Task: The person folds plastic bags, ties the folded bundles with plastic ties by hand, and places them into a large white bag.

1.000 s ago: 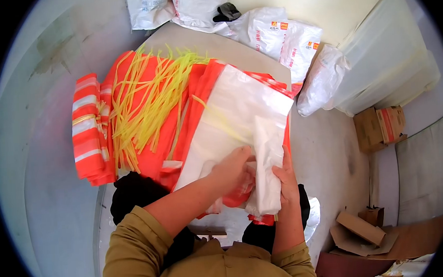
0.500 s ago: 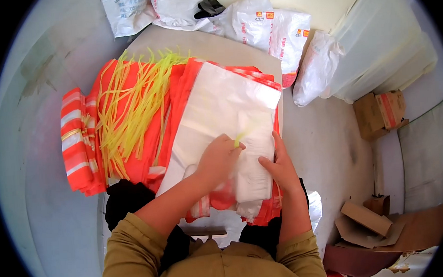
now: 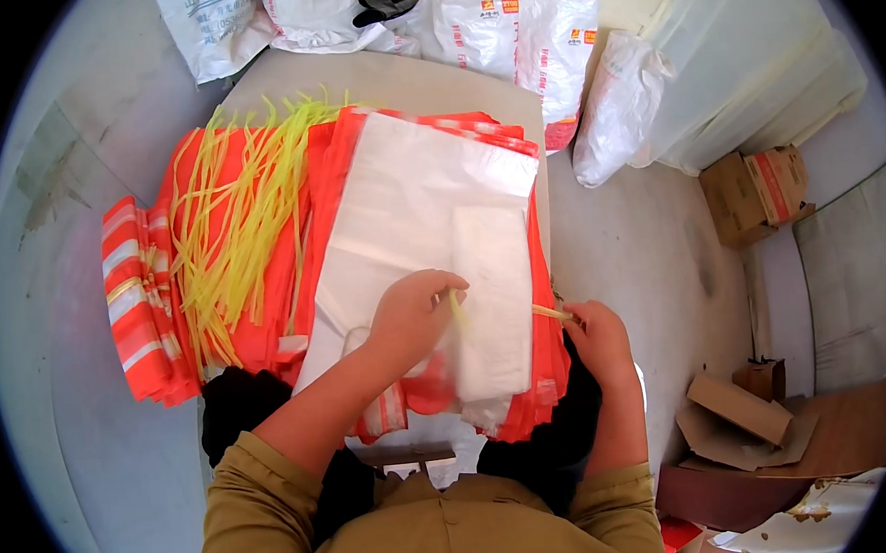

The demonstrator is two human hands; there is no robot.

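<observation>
A folded white plastic bag bundle (image 3: 495,314) lies on a stack of white-and-red plastic bags (image 3: 398,179). At its left edge my left hand (image 3: 420,313) pinches one end of a yellow strip. To the right of the bundle, my right hand (image 3: 602,340) is closed on a yellow strip end (image 3: 549,312) that runs out from the bundle's right side. Any stretch of strip between the two ends is hidden by the bundle. Many loose yellow strips (image 3: 245,217) are spread over red bags left of the stack.
A banded pile of red-and-white striped bags (image 3: 144,302) sits at the far left. White sacks (image 3: 465,30) and a black item (image 3: 385,3) line the table's back edge. Cardboard boxes (image 3: 754,195) stand on the right, with opened cardboard (image 3: 741,421) lower down.
My right hand has left the bundle's right edge and moved outward and down, now with a yellow strip end. My left hand stays by the bundle's left side. The whole view has shifted slightly.
</observation>
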